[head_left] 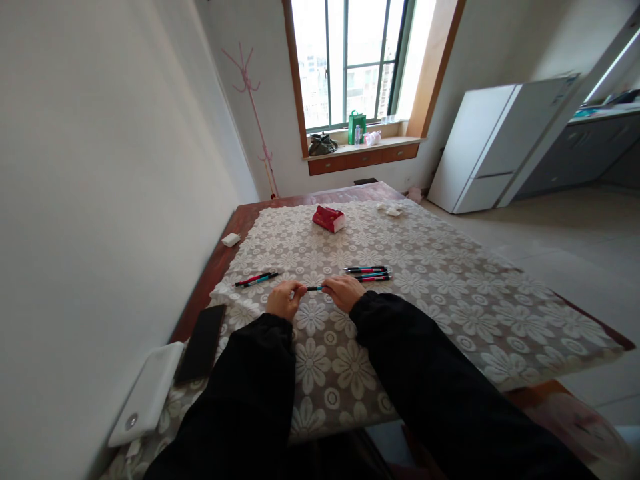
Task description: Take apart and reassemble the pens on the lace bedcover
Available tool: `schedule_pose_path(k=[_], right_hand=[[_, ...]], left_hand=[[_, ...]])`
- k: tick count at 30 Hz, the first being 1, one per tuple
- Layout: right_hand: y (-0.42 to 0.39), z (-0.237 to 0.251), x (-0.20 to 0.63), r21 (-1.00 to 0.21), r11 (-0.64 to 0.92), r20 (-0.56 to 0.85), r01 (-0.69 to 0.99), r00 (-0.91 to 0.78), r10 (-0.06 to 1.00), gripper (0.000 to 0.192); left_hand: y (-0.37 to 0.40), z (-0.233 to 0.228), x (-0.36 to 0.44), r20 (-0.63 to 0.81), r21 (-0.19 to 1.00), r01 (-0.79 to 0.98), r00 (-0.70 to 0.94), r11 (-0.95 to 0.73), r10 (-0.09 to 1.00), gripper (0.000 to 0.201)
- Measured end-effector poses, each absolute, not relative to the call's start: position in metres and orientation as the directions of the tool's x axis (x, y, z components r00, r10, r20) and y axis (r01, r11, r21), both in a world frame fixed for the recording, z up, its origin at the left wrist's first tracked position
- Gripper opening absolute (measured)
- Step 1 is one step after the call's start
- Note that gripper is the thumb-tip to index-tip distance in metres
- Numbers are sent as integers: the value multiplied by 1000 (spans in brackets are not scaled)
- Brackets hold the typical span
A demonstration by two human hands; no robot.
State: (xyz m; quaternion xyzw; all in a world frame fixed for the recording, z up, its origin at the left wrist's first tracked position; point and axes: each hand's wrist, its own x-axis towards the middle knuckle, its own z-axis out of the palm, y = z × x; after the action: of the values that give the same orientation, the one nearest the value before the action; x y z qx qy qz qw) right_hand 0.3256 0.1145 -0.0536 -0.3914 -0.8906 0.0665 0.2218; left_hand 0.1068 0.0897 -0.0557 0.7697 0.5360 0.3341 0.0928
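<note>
Both my hands hold one pen just above a table covered in a flowered cloth. My left hand pinches its left end and my right hand grips its right end; only a short blue and black middle stretch shows between them. Two pens, one red and one blue, lie side by side to the left of my left hand. Several more pens lie in a small bunch just beyond my right hand. Black sleeves cover both forearms.
A black phone and a white flat device lie at the table's near left by the wall. A red tissue pack sits farther back, a white block on the bare wood at left. A white fridge stands right.
</note>
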Motion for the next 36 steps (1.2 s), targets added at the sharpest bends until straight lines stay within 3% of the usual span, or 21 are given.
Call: schedule_pose_path(k=[5, 10, 15, 22, 26, 32, 36], right_hand=[[114, -53, 326, -292, 664, 338, 688, -575, 745, 19], [124, -57, 334, -366, 617, 436, 697, -458, 775, 16], [129, -57, 341, -483, 584, 488, 653, -354, 798, 14], [122, -52, 337, -429, 671, 491, 605, -468, 735, 18], [120, -50, 336, -371, 730, 504, 574, -536, 678, 17], [119, -48, 337, -328, 762, 505, 559, -578, 641, 29], [116, -49, 334, -448, 714, 405, 538, -590, 699, 44]], left_hand=[[91, -57, 106, 478, 487, 762, 177, -428, 860, 17], [92, -56, 104, 470, 637, 717, -69, -284, 880, 24], [89, -48, 107, 401, 747, 616, -116, -250, 909, 36], [91, -55, 110, 349, 837, 514, -235, -188, 907, 54], [95, -61, 107, 291, 884, 442, -272, -150, 917, 56], [91, -58, 105, 315, 872, 464, -291, -154, 903, 55], [87, -53, 106, 350, 846, 508, -302, -161, 886, 53]])
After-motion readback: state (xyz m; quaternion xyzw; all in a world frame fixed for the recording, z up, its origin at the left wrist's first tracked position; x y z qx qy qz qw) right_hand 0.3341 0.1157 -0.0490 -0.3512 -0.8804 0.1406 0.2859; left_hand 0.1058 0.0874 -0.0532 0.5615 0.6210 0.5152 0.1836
